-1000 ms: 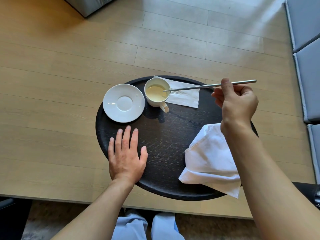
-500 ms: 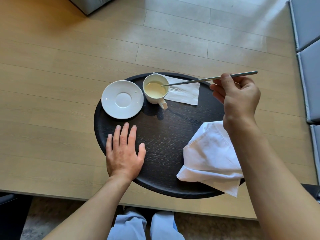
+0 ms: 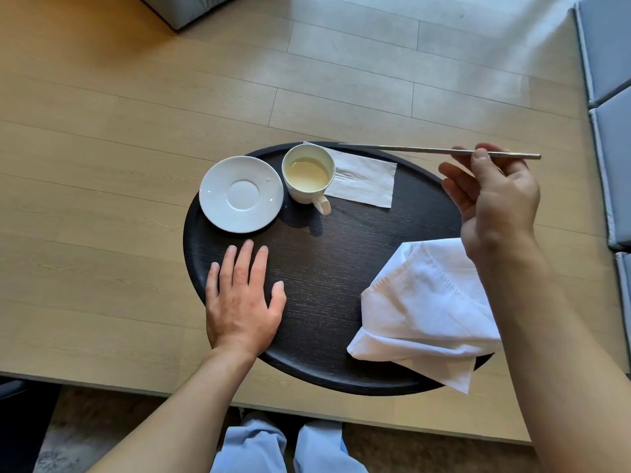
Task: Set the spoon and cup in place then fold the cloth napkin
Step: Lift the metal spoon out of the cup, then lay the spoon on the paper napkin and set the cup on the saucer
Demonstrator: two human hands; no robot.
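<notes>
A long thin metal spoon (image 3: 426, 150) is pinched in my right hand (image 3: 495, 203), held level above the far edge of the tray, its tip beyond the cup's rim. The white cup (image 3: 308, 174) with pale liquid stands on the black oval tray (image 3: 327, 268), beside an empty white saucer (image 3: 241, 194) to its left. A crumpled white cloth napkin (image 3: 423, 308) lies on the tray's near right, partly under my right forearm. My left hand (image 3: 242, 302) rests flat on the tray's left, fingers apart.
A white paper napkin (image 3: 365, 180) lies flat behind and right of the cup. The tray sits on a light wooden table (image 3: 102, 165). Grey cushions (image 3: 611, 131) line the right edge; a grey seat corner (image 3: 184, 8) shows at the top.
My right hand has lifted the spoon's tip out of the cup and swung it back over the far rim. The left hand has stayed flat on the tray.
</notes>
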